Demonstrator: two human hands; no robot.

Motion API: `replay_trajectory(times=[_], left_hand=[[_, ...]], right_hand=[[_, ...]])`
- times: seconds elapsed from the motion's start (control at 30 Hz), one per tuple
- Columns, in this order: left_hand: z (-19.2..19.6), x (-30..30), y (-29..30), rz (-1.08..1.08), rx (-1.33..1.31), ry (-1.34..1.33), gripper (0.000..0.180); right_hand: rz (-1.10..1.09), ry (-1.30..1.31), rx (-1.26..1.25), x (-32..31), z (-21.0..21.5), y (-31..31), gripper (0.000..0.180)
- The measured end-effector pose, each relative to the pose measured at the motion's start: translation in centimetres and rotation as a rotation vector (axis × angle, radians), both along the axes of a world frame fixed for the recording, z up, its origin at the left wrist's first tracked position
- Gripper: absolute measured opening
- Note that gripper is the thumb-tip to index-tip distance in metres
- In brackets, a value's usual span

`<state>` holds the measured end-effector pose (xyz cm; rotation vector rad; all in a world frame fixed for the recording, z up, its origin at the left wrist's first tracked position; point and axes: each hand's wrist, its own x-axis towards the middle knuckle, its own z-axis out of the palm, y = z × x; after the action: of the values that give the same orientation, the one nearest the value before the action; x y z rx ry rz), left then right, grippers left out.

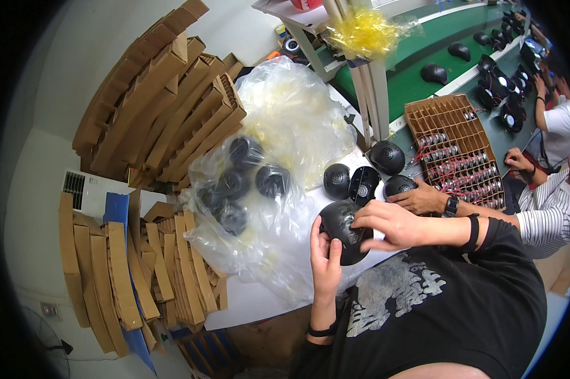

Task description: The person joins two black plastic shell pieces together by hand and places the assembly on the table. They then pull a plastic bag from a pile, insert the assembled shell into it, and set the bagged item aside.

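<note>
At the near edge of a white worktable (260, 297), a person in a black printed T-shirt holds a black domed plastic housing (343, 228) just above the tabletop. The left hand (325, 259) cups it from below, fingers wrapped round its side, so the shell stays steady. The right hand (386, 224) lies over the top with fingertips pinched against the housing, seemingly pressing or fitting something too small to make out. Just behind, three more black domes (386, 158) sit on the table within easy reach. To the left, a clear plastic bag (247, 196) holds further domes in bulk. A co-worker's hand (421, 199) rests on another dome nearby. Beyond stands a cardboard divider tray (452, 120) of small wired parts, each in its own cell, beside a green conveyor (417, 88).
</note>
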<state>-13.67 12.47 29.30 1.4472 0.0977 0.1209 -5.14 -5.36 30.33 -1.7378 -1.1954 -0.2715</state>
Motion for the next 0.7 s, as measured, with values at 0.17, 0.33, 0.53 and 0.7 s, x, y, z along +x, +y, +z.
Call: replay_trajectory(times=[0.17,0.33,0.53,0.7], left_hand=[[-0.4,0.5,-0.4,0.069,-0.057,-0.007,0.046],[-2.7,2.6,0.5,0.038,0.241,0.17,0.046],[-2.7,2.8,2.0,-0.045,-0.193,0.112,0.06],[-0.3,3.1,1.0,0.091,-0.081,-0.168,0.076]], right_hand=[[-0.056,-0.304,-0.068,-0.1,-0.7,0.1,0.032],[-0.019,-0.393,-0.152,-1.2,-2.0,0.8,0.018],[0.029,0.395,0.289,0.0,-0.7,-1.2,0.009],[0.202,0.934,0.648,-0.2,0.6,-1.5,0.009]])
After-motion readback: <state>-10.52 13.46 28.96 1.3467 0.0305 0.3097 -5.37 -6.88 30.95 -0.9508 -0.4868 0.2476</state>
